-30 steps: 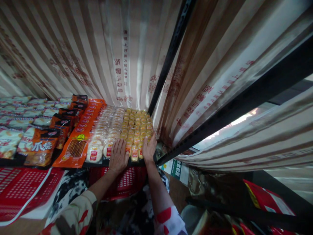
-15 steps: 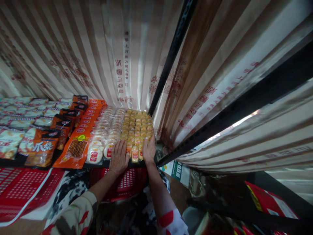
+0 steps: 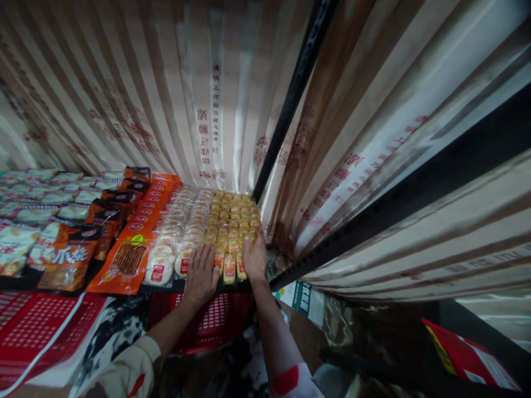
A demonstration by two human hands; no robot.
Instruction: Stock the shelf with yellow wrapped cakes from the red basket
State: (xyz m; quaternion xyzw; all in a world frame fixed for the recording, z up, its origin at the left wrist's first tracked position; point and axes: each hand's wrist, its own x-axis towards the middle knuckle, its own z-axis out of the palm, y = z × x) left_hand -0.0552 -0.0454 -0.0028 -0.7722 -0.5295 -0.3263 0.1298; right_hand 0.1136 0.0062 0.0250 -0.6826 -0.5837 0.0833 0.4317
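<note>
Rows of small yellow wrapped snack cakes point(image 3: 230, 221) stand on a dark shelf point(image 3: 176, 286) at the centre. To their left are rows of white round wrapped cakes point(image 3: 160, 266) in clear plastic. My left hand point(image 3: 202, 273) lies with fingers stretched out at the front, where the white and yellow rows meet. My right hand point(image 3: 254, 258) rests along the right side of the yellow rows, fingers extended forward. Neither hand is wrapped round anything. The right hand hides part of the yellow packs' right edge.
Orange packets of brown sticks point(image 3: 120, 262) and orange-black snack bags point(image 3: 68, 257) line the shelf leftward. Below are red baskets point(image 3: 215, 315). A black post point(image 3: 286, 116) stands behind the right corner, before a pleated curtain point(image 3: 232, 99). A red packet point(image 3: 468, 354) lies lower right.
The view has tilted slightly, so the shelf and packs sit a little lower. Both hands stay at the yellow rows in nearly the same pose.
</note>
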